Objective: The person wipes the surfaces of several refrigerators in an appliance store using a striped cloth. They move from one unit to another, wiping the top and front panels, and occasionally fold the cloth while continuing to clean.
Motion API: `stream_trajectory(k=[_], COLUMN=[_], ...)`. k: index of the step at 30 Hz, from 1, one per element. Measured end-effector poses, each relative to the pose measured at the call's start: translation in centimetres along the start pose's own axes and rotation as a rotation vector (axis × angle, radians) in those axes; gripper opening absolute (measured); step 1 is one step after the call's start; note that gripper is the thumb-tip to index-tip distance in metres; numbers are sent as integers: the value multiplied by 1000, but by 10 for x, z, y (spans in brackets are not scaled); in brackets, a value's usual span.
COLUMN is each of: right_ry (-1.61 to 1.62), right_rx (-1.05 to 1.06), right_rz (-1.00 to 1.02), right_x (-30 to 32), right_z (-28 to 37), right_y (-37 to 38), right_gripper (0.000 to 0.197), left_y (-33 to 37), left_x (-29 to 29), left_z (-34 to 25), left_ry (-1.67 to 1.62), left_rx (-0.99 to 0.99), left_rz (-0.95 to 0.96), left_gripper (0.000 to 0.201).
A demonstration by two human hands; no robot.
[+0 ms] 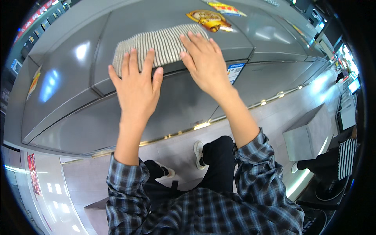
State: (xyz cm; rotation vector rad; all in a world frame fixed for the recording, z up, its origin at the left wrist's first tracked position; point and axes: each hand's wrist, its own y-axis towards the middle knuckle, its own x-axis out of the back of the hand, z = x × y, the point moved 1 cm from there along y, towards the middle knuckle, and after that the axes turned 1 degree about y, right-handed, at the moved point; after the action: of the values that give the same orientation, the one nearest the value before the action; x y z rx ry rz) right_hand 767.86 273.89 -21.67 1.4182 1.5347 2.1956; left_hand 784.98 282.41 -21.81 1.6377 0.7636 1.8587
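Note:
A beige and dark striped cloth (pixel 166 46), laid out as a flat, roughly rectangular piece, rests against a glossy grey appliance panel (pixel 135 21). My left hand (pixel 137 88) presses its spread fingers on the cloth's left part, near the lower edge. On the right end of the same cloth lies my right hand (pixel 206 66), fingers stretched out and thumb apart. Both hands are open and flat rather than gripping. The part of the cloth beneath the fingers is hidden.
A gold and brown sticker (pixel 207 18) and a yellow-red one (pixel 227 8) are beyond the cloth. A blue-white label (pixel 235 72) is right of my right wrist. A grey block seat (pixel 307 133) stands at right, near a person in a striped top (pixel 347 158).

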Motion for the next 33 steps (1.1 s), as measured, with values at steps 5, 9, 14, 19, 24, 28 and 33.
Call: stream_trajectory(k=[5, 9, 14, 19, 24, 28, 33], right_ry=[33, 129, 21, -38, 63, 92, 61], right_rx=[-19, 2, 166, 181, 66, 64, 158], right_rz=[2, 64, 53, 53, -115, -189, -200], right_x=[-1, 13, 12, -24, -59, -67, -65], right_z=[7, 6, 17, 44, 101, 107, 73], right_y=[-18, -17, -1, 9, 15, 16, 6], right_gripper=[48, 51, 67, 78, 73, 72, 72], left_y=[1, 14, 3, -6, -20, -28, -26], left_x=[12, 23, 10, 0, 4, -9, -16], left_z=[10, 30, 32, 69, 90, 71, 69], left_ry=[-175, -253, -169, -82, 72, -134, -157], left_rx=[49, 47, -181, -192, -156, -62, -163], left_rz=[38, 221, 114, 120, -107, -16, -102], left_gripper=[42, 50, 69, 76, 67, 69, 70])
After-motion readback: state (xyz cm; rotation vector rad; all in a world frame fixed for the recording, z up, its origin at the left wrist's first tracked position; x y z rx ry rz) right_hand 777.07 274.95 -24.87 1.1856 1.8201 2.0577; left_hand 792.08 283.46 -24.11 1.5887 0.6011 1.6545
